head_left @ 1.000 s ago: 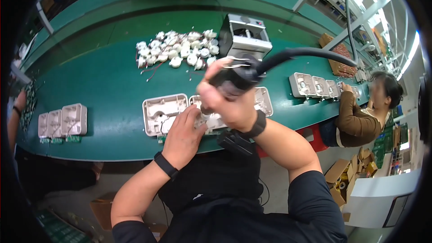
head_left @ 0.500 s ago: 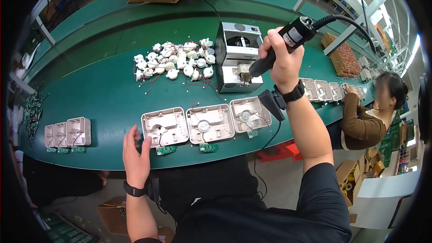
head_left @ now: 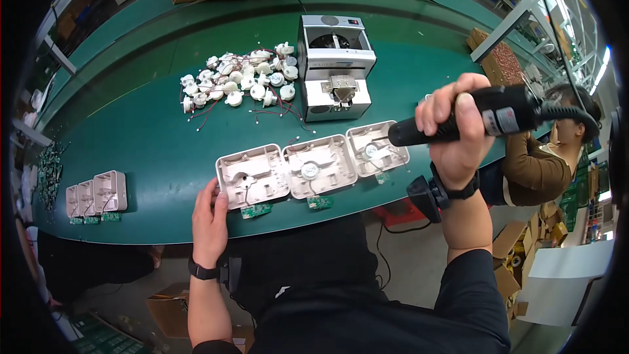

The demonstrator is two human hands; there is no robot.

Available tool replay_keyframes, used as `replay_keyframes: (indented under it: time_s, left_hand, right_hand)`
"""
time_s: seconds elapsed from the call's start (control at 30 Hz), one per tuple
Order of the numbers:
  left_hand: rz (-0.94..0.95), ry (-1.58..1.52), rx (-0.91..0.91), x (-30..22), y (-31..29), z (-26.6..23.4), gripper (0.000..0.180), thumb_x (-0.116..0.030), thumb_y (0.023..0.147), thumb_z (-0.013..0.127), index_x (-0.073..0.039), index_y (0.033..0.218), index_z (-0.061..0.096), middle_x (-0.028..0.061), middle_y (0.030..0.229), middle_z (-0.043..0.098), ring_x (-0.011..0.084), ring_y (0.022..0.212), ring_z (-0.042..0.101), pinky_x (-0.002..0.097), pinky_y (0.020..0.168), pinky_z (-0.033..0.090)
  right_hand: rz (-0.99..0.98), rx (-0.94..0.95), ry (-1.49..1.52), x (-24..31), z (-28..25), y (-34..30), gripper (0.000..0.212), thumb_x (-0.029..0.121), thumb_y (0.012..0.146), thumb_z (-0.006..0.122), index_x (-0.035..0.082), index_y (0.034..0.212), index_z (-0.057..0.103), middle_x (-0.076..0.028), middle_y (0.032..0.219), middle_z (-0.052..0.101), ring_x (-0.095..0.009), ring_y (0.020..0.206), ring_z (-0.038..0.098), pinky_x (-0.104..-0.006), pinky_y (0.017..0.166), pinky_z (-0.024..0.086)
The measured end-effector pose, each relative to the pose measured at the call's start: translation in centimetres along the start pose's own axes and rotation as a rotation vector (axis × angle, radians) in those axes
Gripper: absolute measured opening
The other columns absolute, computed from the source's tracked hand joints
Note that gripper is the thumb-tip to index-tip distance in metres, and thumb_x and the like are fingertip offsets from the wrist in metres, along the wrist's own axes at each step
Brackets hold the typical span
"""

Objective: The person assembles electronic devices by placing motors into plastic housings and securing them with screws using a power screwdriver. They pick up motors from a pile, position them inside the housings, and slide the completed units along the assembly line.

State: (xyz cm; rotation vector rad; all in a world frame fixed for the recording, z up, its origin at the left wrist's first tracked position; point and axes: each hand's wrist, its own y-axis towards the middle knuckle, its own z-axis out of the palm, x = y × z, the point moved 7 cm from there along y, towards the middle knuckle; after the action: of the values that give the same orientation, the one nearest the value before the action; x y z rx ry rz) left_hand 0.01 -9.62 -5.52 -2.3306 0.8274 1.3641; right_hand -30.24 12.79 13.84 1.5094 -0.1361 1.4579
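While my left hand (head_left: 211,221) rests flat and loose beside three white trays (head_left: 310,168) on the green table (head_left: 144,151), my right hand (head_left: 452,131) grips the black screwdriver (head_left: 472,118), lifted higher than before, near small motors (head_left: 236,82).

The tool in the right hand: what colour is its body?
Black: the electric screwdriver gripped in the right hand has a black body and cable, seen in the head view.

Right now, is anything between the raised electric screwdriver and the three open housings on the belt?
Nothing visible: the right hand holds the electric screwdriver above the rightmost housing, open air between. The left hand rests beside the leftmost housing.
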Motion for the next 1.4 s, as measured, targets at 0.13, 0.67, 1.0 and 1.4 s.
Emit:
replay_keyframes:
  time_s: [0.13, 0.67, 1.0, 1.4]
  left_hand:
    - [-0.003, -0.087, 0.087, -1.6, 0.7, 2.3, 0.039, -0.023, 0.104, 0.052, 0.001, 0.134, 0.055, 0.0138, 0.110, 0.063, 0.0236, 0.097, 0.064, 0.0346, 0.087, 0.052]
    - [0.308, 0.573, -0.082, 0.1, 19.6, -4.6, 0.032, -0.008, 0.084, 0.070, -0.008, 0.114, 0.060, 0.0100, 0.112, 0.065, 0.0302, 0.102, 0.064, 0.0407, 0.088, 0.051]
    - [0.210, 0.563, -0.111, 4.3, 14.2, -9.0, 0.043, -0.013, 0.084, 0.071, -0.011, 0.126, 0.061, 0.0097, 0.106, 0.065, 0.0291, 0.096, 0.065, 0.0389, 0.086, 0.052]
    - [-0.167, -0.886, 0.261, -0.2, 10.4, -7.3, 0.036, -0.013, 0.097, 0.063, 0.002, 0.129, 0.059, 0.0086, 0.113, 0.068, 0.0163, 0.099, 0.066, 0.0278, 0.087, 0.054]
  right_hand:
    - [-0.026, -0.007, 0.027, 1.7, -0.7, -1.3, 0.021, 0.021, 0.097, 0.056, 0.006, 0.108, 0.046, -0.005, 0.074, 0.050, -0.015, 0.056, 0.047, -0.0311, 0.056, 0.042]
    - [-0.149, 0.009, -0.093, 7.3, -1.0, -5.9, 0.033, 0.029, 0.094, 0.063, 0.007, 0.105, 0.041, -0.004, 0.072, 0.048, -0.013, 0.053, 0.046, -0.0283, 0.053, 0.043]
    - [-0.081, 0.031, -0.074, 5.8, -1.0, -7.3, 0.036, 0.029, 0.093, 0.065, 0.007, 0.105, 0.039, -0.004, 0.072, 0.048, -0.013, 0.053, 0.048, -0.0280, 0.052, 0.044]
    - [-0.028, 0.113, 0.011, 4.7, 2.3, -8.1, 0.040, 0.031, 0.091, 0.069, 0.008, 0.104, 0.039, -0.004, 0.072, 0.049, -0.015, 0.054, 0.050, -0.0288, 0.053, 0.046]
